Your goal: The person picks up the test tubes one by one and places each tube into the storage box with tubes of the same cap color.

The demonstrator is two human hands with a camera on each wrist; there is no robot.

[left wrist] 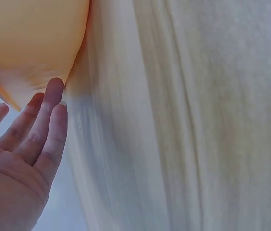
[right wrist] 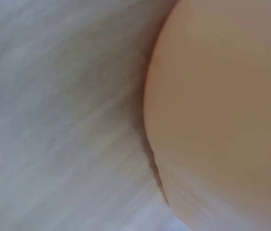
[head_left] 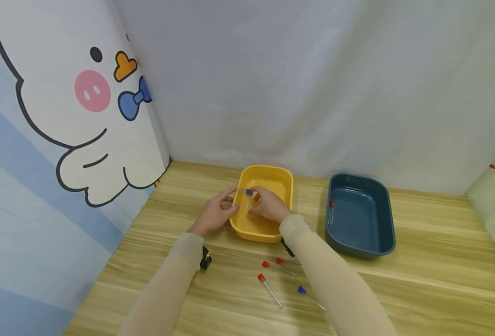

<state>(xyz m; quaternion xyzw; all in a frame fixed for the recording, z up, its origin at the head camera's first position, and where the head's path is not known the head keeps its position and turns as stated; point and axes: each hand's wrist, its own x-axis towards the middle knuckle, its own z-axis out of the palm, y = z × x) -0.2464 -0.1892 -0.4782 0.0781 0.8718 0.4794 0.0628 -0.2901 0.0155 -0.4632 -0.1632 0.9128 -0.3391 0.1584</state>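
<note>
A yellow bin point(head_left: 262, 226) stands at the middle of the table, holding a clear tube with a blue cap point(head_left: 249, 192) near its left side. My left hand point(head_left: 214, 214) is at the bin's left rim, fingers spread and relaxed; in the left wrist view, fingertips of the left hand point(left wrist: 27, 149) meet the outside of the yellow bin point(left wrist: 34, 38). Inside the bin, my right hand point(head_left: 269, 204) has bent, parted fingers, with fingertips close beside the blue-capped tube. The right wrist view shows the yellow bin's wall point(right wrist: 217, 110) and no fingers.
To the right stands a dark blue bin point(head_left: 358, 224) with a red-capped tube point(head_left: 331, 212) inside. In front of the yellow bin lie several tubes, among them a red-capped one point(head_left: 271, 293) and a blue-capped one point(head_left: 302, 290) partly behind my right sleeve. A pale curtain point(head_left: 298, 93) hangs behind.
</note>
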